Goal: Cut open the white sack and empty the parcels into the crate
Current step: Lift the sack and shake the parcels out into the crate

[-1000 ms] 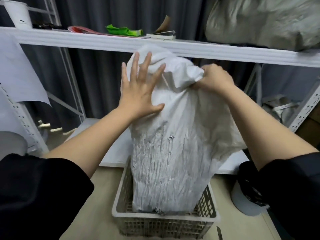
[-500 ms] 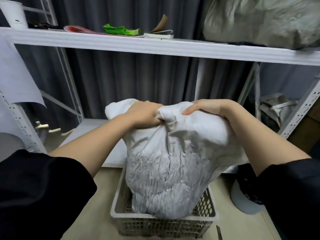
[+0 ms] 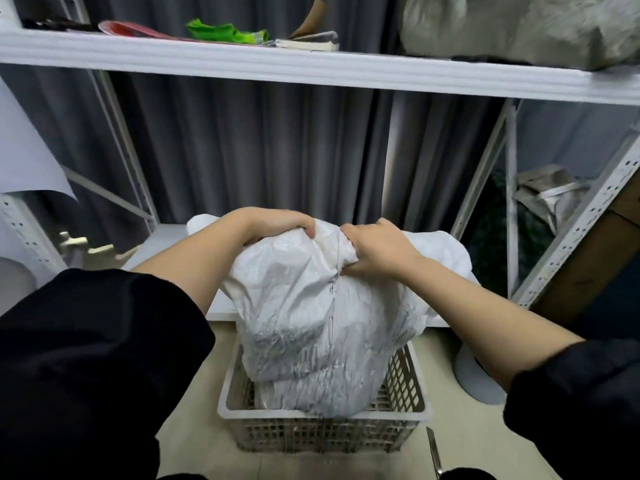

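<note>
**Sack Sinks Lower Into the Crate**

Since half a second ago our hands have come down and nearer together, and the white sack (image 3: 322, 327) has slumped lower with them; a second ago our left palm was spread flat against it, high up by the shelf.

Now our left hand (image 3: 277, 225) curls over the top of the sack and bunches the woven cloth under its fingers. Our right hand (image 3: 374, 249) grips a twisted fold just beside it, fingers closed round the cloth. Both hands have hold of the sack and nothing else.

Taking the crate (image 3: 322, 431) as our landmark: the sack stands inside it, bulging over its far and right rims. We cannot see any parcels. The crate sits on a pale floor (image 3: 194, 396). Just right of it on the floor lies a thin blade-like tool (image 3: 433, 452), too small to name. Behind the crate runs a low white shelf board (image 3: 162, 244), and behind that hang grey curtains (image 3: 259, 150). Above the crate a white upper shelf (image 3: 311, 69) carries a green wrapper (image 3: 225, 31), a book (image 3: 311, 43) and a large grey bag (image 3: 519, 26).
</note>
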Tool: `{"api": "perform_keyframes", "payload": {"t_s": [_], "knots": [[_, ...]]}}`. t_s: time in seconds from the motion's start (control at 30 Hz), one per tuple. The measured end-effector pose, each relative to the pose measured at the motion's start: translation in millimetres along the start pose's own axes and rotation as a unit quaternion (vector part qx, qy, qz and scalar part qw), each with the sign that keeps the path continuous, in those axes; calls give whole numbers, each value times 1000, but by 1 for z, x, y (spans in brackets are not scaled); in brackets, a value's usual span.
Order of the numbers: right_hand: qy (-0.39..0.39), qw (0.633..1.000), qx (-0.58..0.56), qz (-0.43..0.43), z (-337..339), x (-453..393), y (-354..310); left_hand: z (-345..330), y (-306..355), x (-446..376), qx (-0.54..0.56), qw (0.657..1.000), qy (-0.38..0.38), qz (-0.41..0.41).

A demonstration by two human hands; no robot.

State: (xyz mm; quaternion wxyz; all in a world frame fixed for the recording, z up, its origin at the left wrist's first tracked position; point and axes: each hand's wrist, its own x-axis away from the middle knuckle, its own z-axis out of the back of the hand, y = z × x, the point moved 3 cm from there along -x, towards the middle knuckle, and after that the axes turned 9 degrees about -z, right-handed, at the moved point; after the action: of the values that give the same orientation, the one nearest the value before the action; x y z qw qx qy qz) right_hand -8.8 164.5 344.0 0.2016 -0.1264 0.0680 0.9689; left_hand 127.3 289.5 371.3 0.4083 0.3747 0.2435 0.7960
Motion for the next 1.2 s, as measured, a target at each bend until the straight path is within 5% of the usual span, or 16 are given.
{"api": "perform_keyframes", "payload": {"t_s": [0.07, 0.13, 0.2, 0.3, 0.5, 0.67, 0.77, 0.83, 0.93, 1.07, 1.2], "knots": [[-31, 999, -31, -12, -3, -5, 3, 3, 6, -5, -171, 980, 84, -57], [-77, 991, -94, -49, -5, -11, 10, 1, 16, -2, -370, 906, 171, -118], [-129, 975, -166, -77, -6, -17, 19, -9, 22, 4, -499, 838, 161, -153], [-192, 942, -267, -72, -9, -22, 26, -27, 10, 1, -553, 808, 151, -137], [-183, 941, -271, -89, -3, -10, 29, -27, 4, -11, -514, 800, 230, -209], [-107, 991, -8, -83, 2, 13, 49, -13, -5, -10, -358, 898, 190, -172], [-154, 984, 40, -79, -23, 29, 55, -5, -7, -11, -206, 961, 100, -155], [-148, 985, 9, -84, -36, 28, 53, -8, -7, -12, -171, 971, 51, -160], [-109, 990, -44, -76, -37, 20, 47, -8, -9, -12, -216, 962, 60, -154], [-116, 976, -144, -119, -24, 16, 55, 10, -15, 3, -431, 889, 124, -91], [-55, 983, -126, -123, 26, 1, 59, 19, -8, 15, -456, 861, 197, -110]]}}
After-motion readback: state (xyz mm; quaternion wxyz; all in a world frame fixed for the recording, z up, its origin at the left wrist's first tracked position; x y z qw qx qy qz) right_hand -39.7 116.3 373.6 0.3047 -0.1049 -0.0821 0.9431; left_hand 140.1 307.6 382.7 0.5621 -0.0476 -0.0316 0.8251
